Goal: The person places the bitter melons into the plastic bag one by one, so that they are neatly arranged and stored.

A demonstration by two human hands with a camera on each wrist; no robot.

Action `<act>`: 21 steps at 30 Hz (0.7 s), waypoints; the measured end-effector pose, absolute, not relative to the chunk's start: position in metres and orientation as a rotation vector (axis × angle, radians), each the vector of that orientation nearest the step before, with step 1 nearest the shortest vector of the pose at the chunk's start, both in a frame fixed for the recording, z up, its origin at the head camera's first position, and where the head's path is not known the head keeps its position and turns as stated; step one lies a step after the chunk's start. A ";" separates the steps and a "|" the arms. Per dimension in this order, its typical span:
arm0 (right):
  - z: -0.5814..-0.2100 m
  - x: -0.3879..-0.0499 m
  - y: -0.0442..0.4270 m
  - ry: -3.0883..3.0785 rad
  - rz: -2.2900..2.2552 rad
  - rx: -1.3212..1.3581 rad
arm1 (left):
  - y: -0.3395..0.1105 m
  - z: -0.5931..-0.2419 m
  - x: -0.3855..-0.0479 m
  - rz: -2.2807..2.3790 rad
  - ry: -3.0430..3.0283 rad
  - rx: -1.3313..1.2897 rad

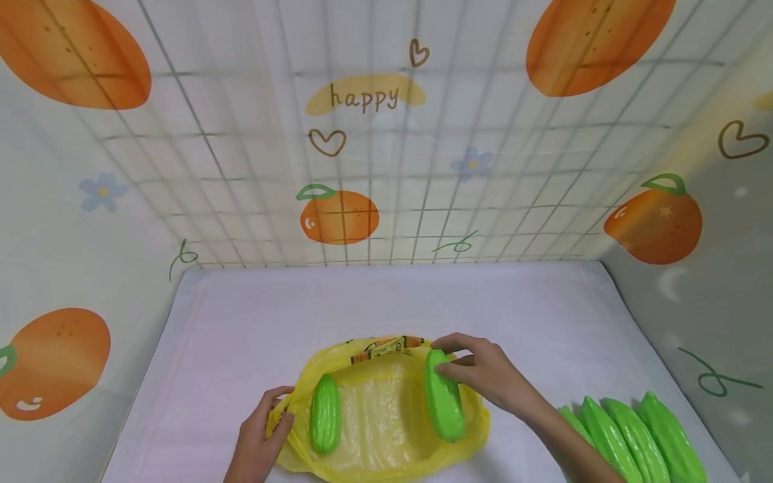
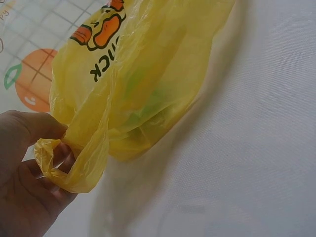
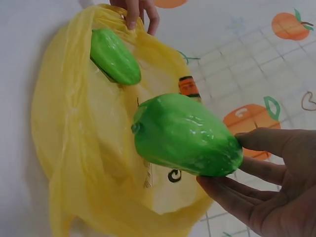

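Note:
A yellow plastic bag (image 1: 374,429) lies with its mouth spread wide, and one green cucumber-like vegetable (image 1: 326,416) rests inside at its left. My left hand (image 1: 260,433) pinches the bag's left edge; in the left wrist view that hand (image 2: 34,168) has thumb and fingers round a yellow handle loop (image 2: 79,173). My right hand (image 1: 483,372) holds a second green vegetable (image 1: 443,402) by its upper end, over the right part of the bag's opening. In the right wrist view the fingertips of the right hand (image 3: 276,182) grip one end of this vegetable (image 3: 187,136).
Several more green vegetables (image 1: 634,436) lie side by side at the table's front right, partly behind the right forearm. The white table (image 1: 386,295) is bordered by cloth walls printed with oranges (image 1: 341,218), and a grid shows through the back one.

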State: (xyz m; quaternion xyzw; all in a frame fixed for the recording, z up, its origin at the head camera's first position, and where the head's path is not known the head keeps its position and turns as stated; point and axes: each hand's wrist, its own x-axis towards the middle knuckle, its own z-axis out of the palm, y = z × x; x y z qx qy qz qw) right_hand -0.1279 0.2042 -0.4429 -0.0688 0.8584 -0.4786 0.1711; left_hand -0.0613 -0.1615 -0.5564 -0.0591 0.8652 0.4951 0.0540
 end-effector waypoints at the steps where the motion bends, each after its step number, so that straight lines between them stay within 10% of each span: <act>1: -0.444 -0.128 0.203 2.430 -1.365 -0.218 | -0.161 -0.556 -0.061 1.512 2.628 -0.178; 21: -0.466 -0.128 0.161 2.228 -1.484 -0.289 | -0.162 -0.558 -0.062 1.508 2.625 -0.181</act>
